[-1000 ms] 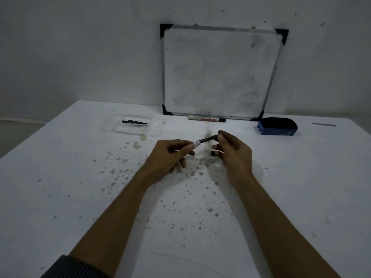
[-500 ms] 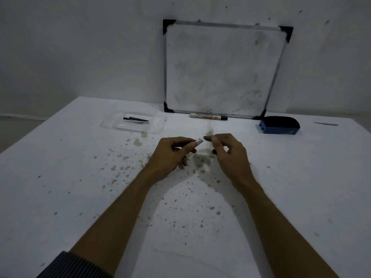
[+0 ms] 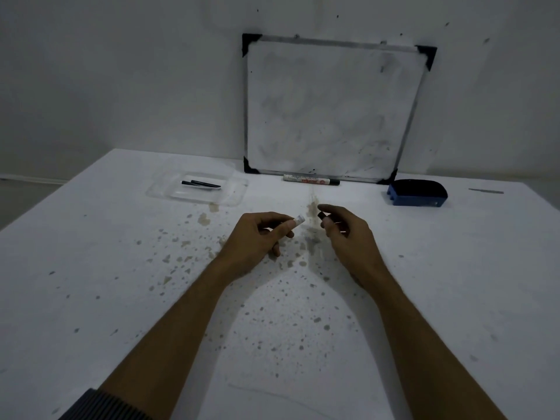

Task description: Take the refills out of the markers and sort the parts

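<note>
My left hand grips a white marker barrel, and only its open end shows past my thumb. My right hand is closed around a dark part, a black refill whose end pokes out by the fingertips. The two hands sit a short gap apart above the table's middle. A clear plastic tray at the back left holds two black refills. Another whole marker, white with a black cap, lies at the foot of the whiteboard.
A small whiteboard leans against the wall at the back. A blue eraser rests to its right. The white table is speckled with ink stains around my hands. A thin grey strip lies far right.
The black refill has come out of the barrel into my right hand. My hands, joined by the refill a second ago, are now apart.
</note>
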Available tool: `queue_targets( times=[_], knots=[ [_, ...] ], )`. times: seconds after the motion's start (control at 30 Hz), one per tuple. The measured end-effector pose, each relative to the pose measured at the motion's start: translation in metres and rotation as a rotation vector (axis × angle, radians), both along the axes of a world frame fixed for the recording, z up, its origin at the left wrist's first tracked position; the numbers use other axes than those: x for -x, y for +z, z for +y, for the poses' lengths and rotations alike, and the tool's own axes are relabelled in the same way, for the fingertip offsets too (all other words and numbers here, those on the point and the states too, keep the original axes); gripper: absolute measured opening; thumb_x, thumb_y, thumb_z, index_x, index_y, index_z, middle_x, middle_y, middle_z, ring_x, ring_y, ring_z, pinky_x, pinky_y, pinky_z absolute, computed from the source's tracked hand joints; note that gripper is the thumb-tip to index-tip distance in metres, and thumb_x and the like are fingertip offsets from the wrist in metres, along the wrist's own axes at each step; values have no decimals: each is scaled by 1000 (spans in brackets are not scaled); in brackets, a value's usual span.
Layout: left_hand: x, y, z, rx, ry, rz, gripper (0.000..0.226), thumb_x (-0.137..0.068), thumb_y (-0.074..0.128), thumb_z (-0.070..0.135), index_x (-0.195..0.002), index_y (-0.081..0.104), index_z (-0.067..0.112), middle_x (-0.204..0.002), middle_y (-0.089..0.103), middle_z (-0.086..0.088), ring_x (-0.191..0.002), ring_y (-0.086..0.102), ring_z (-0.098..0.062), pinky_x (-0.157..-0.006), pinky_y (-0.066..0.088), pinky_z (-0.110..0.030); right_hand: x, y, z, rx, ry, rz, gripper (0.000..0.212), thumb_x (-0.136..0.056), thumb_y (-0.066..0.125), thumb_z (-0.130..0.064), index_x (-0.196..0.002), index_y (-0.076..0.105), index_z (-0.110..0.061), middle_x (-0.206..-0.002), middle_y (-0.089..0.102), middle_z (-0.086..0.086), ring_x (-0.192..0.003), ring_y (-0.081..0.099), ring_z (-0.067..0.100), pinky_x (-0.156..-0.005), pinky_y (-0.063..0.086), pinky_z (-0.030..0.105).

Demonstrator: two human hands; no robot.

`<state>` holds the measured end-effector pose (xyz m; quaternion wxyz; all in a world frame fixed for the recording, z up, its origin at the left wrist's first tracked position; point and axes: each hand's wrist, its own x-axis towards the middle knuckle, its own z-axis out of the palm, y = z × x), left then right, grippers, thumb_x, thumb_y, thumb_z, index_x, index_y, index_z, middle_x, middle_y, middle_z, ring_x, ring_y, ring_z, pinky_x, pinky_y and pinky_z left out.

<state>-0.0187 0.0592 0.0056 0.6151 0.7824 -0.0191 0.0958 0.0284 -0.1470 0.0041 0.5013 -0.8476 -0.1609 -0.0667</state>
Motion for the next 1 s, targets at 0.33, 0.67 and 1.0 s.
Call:
queue_targets(
  times=[0.33,0.67,1.0],
  knots=[
    [3,3,0,-10,-29,-4,25,-93,75,33,-113,80,19,-89,81,-1,-56,67,-18,-55,55,-22,6,5,3,-190,109,90,25,-99,65,-28,-123,72,-29,-116,74,-13,-105,68,-1,-87,53,12],
    [3,0,2,-58,-28,-20,28,-90,78,35,-115,80,22,-94,82,5,-57,69,-20,-59,60,-28,10,9,4,-262,107,88,25,-98,66,-25,-122,72,-30,-118,75,-6,-107,69,8,-94,56,21],
    [4,-3,0,-80,3,-56,26,-92,77,33,-114,81,20,-88,81,5,-50,65,-17,-53,54,-24,13,6,7,-153,149,56,27,-102,58,-23,-127,69,-25,-107,73,-5,-89,67,-4,-79,52,9]
  ],
)
